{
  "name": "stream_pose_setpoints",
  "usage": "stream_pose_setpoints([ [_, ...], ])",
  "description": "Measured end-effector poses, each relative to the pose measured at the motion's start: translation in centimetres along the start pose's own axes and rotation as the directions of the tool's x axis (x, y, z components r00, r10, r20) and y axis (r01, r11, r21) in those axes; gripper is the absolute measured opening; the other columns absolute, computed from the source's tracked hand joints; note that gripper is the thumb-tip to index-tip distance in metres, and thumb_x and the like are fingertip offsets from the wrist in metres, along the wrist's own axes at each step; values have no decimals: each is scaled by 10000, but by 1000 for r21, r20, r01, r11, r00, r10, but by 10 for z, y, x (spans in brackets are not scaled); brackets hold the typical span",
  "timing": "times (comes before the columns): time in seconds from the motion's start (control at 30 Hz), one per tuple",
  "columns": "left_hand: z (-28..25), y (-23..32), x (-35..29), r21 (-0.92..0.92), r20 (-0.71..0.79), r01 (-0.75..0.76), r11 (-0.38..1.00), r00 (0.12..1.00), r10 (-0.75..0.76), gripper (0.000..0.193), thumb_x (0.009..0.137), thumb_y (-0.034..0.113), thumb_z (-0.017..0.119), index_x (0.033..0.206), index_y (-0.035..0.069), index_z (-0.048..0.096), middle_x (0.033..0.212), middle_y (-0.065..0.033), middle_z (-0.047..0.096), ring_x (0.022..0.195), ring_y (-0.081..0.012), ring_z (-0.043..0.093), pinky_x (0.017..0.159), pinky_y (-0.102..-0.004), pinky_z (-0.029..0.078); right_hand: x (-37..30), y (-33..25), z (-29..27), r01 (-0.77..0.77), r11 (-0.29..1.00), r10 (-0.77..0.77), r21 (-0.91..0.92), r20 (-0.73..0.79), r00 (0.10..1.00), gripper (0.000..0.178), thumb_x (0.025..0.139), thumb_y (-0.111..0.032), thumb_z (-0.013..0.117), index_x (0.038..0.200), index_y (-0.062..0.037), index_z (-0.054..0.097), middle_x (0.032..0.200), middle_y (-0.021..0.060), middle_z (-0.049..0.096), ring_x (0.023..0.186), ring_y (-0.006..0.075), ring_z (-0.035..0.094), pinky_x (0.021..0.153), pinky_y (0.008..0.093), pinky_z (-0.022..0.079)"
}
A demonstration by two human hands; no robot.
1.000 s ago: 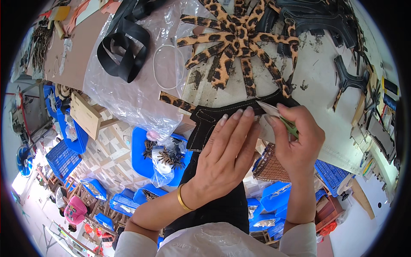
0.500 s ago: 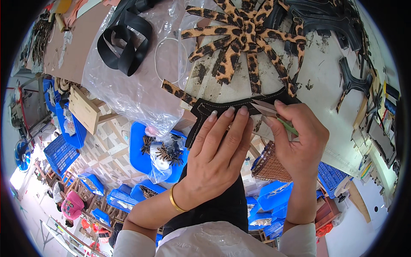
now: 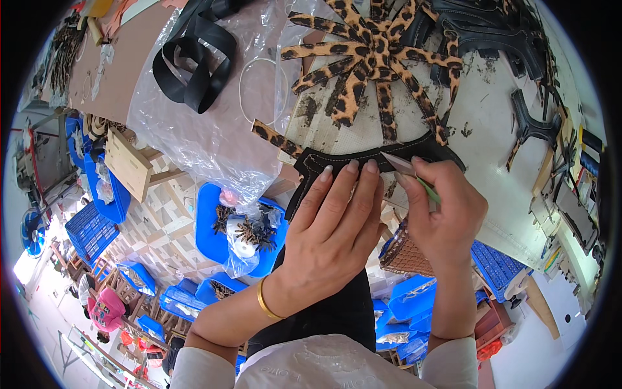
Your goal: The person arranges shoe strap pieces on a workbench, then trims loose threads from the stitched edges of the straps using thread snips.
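A black stitched leather upper lies along the near edge of the work board, a leopard-print strap sticking out from its left end. My left hand rests flat on this upper, fingers stretched out and holding nothing. In my right hand, pinched between thumb and fingers, is a green-handled pointed blade; whether it is a knife or snips I cannot make out. Its tip touches or nearly touches the upper's stitched edge, just right of my left fingertips. Leopard-print straps fan out beyond the upper.
Black leather pieces are heaped at the far right of the pale work board. A clear plastic sheet and a coil of black ribbon lie to the left. Blue bins stand below the table edge, beside a wooden stool.
My right hand has shifted slightly left and down with the blade, its tip still at the upper's edge. The left hand stays nearly in place. The whole view has shifted slightly.
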State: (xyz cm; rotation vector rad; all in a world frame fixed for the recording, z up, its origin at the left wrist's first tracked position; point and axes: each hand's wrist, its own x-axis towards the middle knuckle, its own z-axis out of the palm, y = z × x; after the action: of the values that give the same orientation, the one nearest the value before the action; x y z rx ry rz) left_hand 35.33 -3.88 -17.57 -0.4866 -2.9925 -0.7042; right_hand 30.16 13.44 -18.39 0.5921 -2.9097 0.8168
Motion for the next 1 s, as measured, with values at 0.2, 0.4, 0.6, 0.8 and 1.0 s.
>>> stream_pose_setpoints([
  [0.2,3,-3,-2,-31,-15,-13,999,1000,12,508,712,210,782,1162,-13,704,1374,-128,585,1248,-306,549,1056,-438,475,3,-2,1,-18,981,32,194,-70,997,161,819,-78,751,946,-32,665,809,82,678,660,260,674,551,327,512],
  [0.4,4,-6,-4,-65,-24,-17,998,1000,15,350,854,115,621,1153,-55,687,1332,-163,598,1267,-316,553,1092,-443,457,9,-4,-1,-2,991,4,137,-20,1000,183,807,-70,761,970,-19,696,795,89,673,650,264,666,546,330,506],
  [0.6,3,-6,-5,-80,-19,-18,997,1000,17,356,849,101,635,1158,-70,680,1324,-169,599,1260,-318,564,1092,-445,461,9,-5,-2,-45,983,46,176,-1,999,187,792,-65,770,960,-22,699,792,93,677,652,266,667,549,334,508],
  [0.8,2,-6,-2,-93,-42,-18,996,999,15,333,847,99,664,1132,-73,685,1293,-167,614,1226,-317,588,1066,-441,478,9,-9,-4,-89,983,85,161,30,996,187,777,-48,770,947,-29,695,802,91,682,666,275,668,566,341,514],
  [1.0,0,-6,3,-80,-49,-11,997,999,7,498,667,162,796,1125,-19,717,1297,-133,621,1167,-300,606,1007,-446,522,9,-12,-6,-114,983,110,142,39,993,175,786,-43,758,947,-41,688,823,86,685,675,276,671,571,348,515],
])
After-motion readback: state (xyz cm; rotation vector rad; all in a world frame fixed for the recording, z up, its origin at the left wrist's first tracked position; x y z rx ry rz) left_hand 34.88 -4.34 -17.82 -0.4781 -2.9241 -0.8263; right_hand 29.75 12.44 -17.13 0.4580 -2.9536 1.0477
